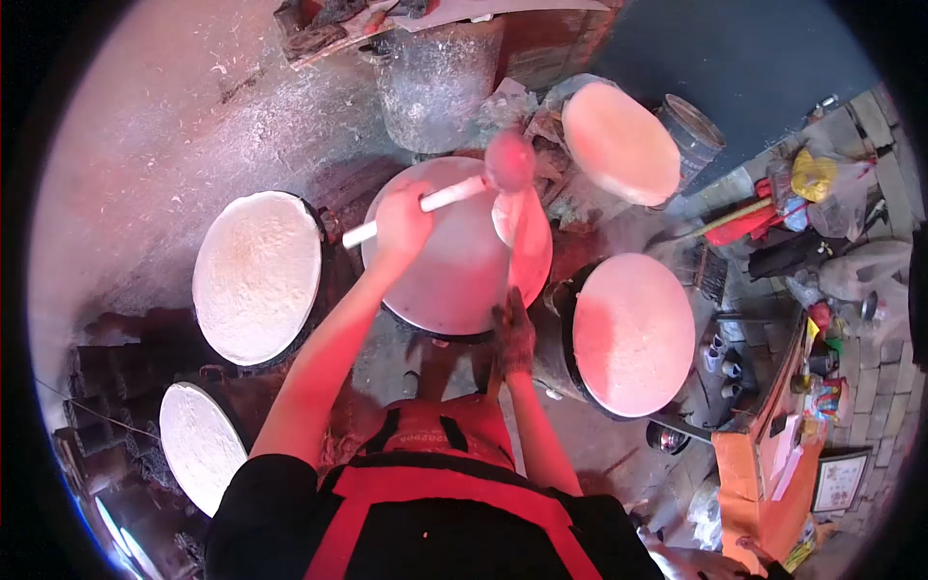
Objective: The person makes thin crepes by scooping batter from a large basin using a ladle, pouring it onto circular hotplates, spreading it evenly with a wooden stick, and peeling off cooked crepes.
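A short row of small digits runs across the red bib [425, 437] worn over a black shirt; they are too small to read with certainty. At the far right a framed sheet [839, 481] leans on the bricks [875, 396], its marks too small to make out. The packets [826, 398] near the orange panel [739, 488] show bright colours but no readable brand.

Around the middle stand several round pans with pale, floury-looking tops: a left pan [256, 275], a lower-left pan [200, 445] and a right pan [633, 333]. A pale oval disc [622, 142] sits at the upper right, and a stained metal drum [440, 87] stands beyond the central griddle [435, 271]. The right pan stands close beside the right forearm. A yellow bag [814, 174] lies among clutter farther right.

The central griddle is smooth and grey, tinted red along its right side, directly ahead of the person. Over it, the left hand [404, 220] has its fingers wrapped around a pale-handled tool [449, 196], whose round reddish head is blurred. The right hand [515, 333], dark-looking, is at the griddle's near edge, its fingers closed about the lower end of a flat blade [519, 242] pointing away across the griddle.
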{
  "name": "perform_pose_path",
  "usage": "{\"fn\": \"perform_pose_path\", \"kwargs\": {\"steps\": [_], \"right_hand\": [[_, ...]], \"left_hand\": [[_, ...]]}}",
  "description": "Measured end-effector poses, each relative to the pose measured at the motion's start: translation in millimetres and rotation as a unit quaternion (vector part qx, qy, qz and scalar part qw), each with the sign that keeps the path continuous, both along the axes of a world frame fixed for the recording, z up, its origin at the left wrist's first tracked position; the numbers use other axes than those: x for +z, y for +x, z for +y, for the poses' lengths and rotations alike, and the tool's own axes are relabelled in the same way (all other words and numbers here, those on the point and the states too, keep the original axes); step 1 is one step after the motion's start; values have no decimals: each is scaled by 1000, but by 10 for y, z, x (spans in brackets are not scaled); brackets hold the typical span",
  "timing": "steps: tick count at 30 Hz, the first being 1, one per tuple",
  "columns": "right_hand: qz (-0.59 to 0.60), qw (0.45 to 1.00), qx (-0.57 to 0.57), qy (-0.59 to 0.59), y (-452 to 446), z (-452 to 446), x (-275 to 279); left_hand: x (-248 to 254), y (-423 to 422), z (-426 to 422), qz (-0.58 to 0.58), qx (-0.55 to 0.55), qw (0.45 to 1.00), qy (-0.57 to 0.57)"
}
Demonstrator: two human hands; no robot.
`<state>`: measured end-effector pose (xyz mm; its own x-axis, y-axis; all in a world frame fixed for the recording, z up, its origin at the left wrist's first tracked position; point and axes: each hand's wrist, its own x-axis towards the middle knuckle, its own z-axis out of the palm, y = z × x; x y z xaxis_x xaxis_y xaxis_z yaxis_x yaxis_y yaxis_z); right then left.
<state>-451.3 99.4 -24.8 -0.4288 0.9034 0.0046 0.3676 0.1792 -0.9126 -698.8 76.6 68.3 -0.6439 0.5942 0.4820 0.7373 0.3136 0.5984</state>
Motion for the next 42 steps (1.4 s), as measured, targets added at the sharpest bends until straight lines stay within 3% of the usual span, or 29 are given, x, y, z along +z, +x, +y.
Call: {"fn": "perform_pose_path", "kwargs": {"steps": [3,5,8,10,12,15,16,17,20,23,26,28,30,32,34,37,39,40,42], "right_hand": [[36,986,-22,-163,-328,114,-14],[163,966,-53,-195,-204,88,-228],[177,972,-118,-103,63,-241,-137],[166,966,-174,-92,152,-480,-302],[154,974,-137,-99,68,-417,-815],[156,984,-69,-56,-350,-260,-693],[238,955,-48,-170,-504,-220,-558],[315,906,-27,-281,-601,-206,-450],[166,941,16,-294,-682,-99,-196],[165,902,100,-386,-192,-56,219],[288,916,46,-275,243,136,-431],[184,981,47,-49,324,353,-960],[174,980,75,-55,169,401,-882],[241,914,126,-301,-143,408,-676],[105,960,241,-98,-274,657,-1082],[205,862,292,-361,-286,603,-439],[317,678,349,-564,-21,828,-276],[201,788,291,-504,114,839,105],[214,840,299,-400,345,1271,-446]], "left_hand": [[-143,48,-477,-145,-11,989,-1],[-476,36,-896,-308,-31,951,-9],[-554,314,-1539,-539,-23,840,59],[-465,543,-1899,-572,19,819,48],[-433,717,-2191,-648,35,758,71],[-363,821,-2414,-730,34,672,117],[-361,851,-2464,-753,30,644,134],[-391,864,-2513,-763,34,629,146],[-523,849,-2624,-775,55,601,188],[-590,900,-2688,-755,95,612,216],[-653,990,-2774,-727,118,641,215],[-658,1140,-2778,-702,141,665,213],[-711,1271,-2774,-696,162,669,204],[-761,1435,-2726,-704,169,649,233],[-830,1602,-2664,-717,177,621,263],[-966,1812,-2602,-740,193,572,296],[-1022,1916,-2562,-752,213,541,311],[-1025,1976,-2548,-750,221,536,317],[-1017,2090,-2518,-746,237,526,332]]}}
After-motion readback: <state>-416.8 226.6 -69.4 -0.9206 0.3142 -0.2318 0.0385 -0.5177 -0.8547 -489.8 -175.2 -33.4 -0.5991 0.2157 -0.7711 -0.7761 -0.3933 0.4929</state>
